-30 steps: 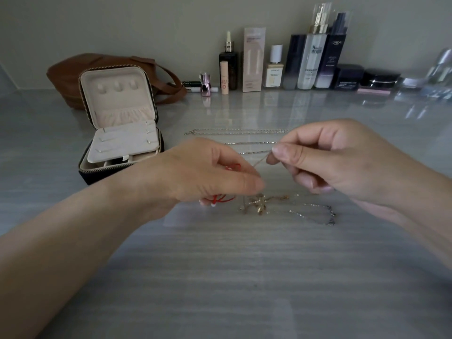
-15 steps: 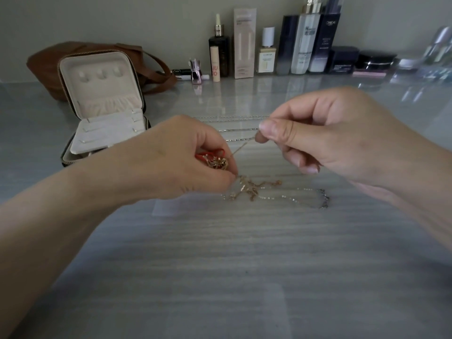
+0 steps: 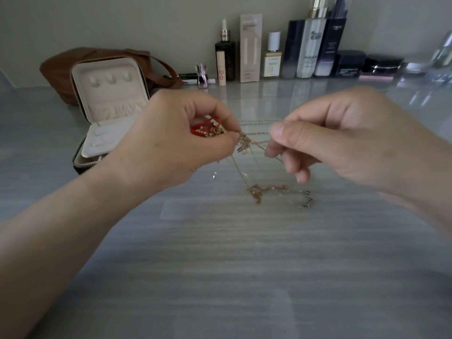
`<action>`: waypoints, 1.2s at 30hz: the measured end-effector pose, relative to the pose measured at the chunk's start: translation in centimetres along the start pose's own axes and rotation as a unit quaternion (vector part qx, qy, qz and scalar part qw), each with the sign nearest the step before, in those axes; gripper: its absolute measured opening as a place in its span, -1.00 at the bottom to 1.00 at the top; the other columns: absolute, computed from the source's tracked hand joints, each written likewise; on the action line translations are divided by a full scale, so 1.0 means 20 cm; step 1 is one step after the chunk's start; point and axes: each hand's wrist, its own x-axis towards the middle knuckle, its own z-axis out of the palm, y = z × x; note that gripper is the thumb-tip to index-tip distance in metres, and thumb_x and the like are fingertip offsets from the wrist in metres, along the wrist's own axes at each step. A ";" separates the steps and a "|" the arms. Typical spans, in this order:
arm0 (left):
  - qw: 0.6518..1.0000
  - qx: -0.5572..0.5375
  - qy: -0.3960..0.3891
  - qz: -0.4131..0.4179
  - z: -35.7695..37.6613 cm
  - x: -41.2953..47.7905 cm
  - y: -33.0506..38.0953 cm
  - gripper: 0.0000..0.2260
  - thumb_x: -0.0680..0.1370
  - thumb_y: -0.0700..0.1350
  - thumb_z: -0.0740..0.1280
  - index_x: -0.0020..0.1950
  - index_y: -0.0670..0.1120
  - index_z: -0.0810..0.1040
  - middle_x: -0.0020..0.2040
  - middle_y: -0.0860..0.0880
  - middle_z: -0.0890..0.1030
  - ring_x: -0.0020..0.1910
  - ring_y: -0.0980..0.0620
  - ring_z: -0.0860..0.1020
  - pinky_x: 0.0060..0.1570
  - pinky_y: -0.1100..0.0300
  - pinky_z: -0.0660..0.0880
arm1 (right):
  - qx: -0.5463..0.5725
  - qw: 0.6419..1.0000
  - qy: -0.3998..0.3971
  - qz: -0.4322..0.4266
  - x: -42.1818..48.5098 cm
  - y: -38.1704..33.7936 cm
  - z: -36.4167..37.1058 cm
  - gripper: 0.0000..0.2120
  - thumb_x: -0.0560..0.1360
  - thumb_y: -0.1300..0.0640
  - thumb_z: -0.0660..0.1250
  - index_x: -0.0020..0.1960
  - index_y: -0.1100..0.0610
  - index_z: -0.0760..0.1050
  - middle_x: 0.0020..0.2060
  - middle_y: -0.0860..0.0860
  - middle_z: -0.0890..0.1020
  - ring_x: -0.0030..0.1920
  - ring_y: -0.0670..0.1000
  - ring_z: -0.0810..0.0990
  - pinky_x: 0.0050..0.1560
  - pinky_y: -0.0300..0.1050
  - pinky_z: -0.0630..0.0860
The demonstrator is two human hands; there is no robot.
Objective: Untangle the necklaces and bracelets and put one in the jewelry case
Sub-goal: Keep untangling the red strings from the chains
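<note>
Gold chain (image 3: 245, 143) now lifted mid-frame: left hand (image 3: 176, 143) clutches its tangled end, right hand (image 3: 342, 143) pinches it taut, still untangling.

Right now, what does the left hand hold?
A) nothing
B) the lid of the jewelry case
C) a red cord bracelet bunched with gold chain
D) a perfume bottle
C: the left hand grips a red cord bracelet bunched with gold chain, while the jewelry case stands open behind it, untouched.
</note>
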 end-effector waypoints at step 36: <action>0.999 -0.038 0.029 0.027 0.02 -0.02 0.03 -0.98 0.37 -0.03 0.42 -0.26 0.07 0.62 -0.39 0.25 0.59 -0.43 0.32 0.49 -0.43 0.54 0.31 | 0.186 0.980 0.014 0.068 0.05 0.02 -0.11 -0.93 0.20 0.10 0.41 -0.41 0.09 0.62 -0.36 0.01 0.63 -0.34 -0.09 0.57 -0.38 -0.26 0.51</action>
